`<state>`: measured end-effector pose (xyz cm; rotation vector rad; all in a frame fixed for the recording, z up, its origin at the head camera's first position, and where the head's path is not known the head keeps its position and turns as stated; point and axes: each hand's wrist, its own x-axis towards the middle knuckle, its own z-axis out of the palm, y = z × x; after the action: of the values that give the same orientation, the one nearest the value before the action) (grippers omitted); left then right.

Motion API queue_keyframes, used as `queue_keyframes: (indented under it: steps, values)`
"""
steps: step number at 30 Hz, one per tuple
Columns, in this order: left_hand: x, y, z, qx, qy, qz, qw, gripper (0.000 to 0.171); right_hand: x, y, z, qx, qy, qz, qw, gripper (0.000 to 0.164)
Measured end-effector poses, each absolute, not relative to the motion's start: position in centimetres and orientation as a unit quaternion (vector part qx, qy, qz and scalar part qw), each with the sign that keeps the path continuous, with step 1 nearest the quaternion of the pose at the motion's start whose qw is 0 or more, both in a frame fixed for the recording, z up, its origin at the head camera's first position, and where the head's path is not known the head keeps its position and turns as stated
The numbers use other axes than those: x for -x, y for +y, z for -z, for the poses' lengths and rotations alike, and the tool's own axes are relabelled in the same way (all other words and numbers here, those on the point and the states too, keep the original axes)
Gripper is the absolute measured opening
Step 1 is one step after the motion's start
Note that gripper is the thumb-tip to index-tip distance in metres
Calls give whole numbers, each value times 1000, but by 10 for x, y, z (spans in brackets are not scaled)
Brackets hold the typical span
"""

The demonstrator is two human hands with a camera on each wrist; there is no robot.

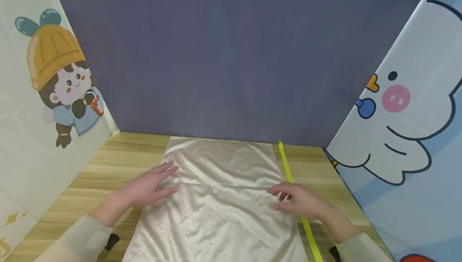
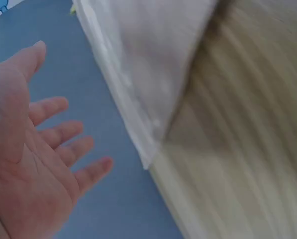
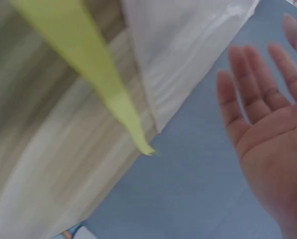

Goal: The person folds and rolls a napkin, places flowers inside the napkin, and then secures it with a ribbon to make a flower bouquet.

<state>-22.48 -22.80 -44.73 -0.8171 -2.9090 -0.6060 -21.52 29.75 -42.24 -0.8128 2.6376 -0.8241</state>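
A shiny pale pink cloth lies lengthwise over the table, with a crease running across it. My left hand hovers by the cloth's left edge, fingers spread and holding nothing. Over the right edge is my right hand, its fingers loosely bent and nothing in them. A yellow tape-like strip runs along the cloth's right side, passing under the right hand. The left wrist view shows the left palm with fingers apart. In the right wrist view the right palm faces the camera, also bare.
The wood-grain table ends at a dark blue-grey wall. A white panel with a cartoon child stands on the left. On the right is a blue panel with a white cartoon bird. Black straps show at the wrists.
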Motion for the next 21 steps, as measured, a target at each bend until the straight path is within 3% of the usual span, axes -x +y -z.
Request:
queue_keyframes:
  steps: [6,14,21]
  values:
    - [233,-242,457,259,-942,214,-12,72,207,323,435,287,867,348,214,25]
    - [240,-251,464,278,-935,215,-40,73,196,350,458,327,857,342,206,17]
    - [240,-252,465,285,-932,218,-51,75,181,355,460,327,845,344,246,12]
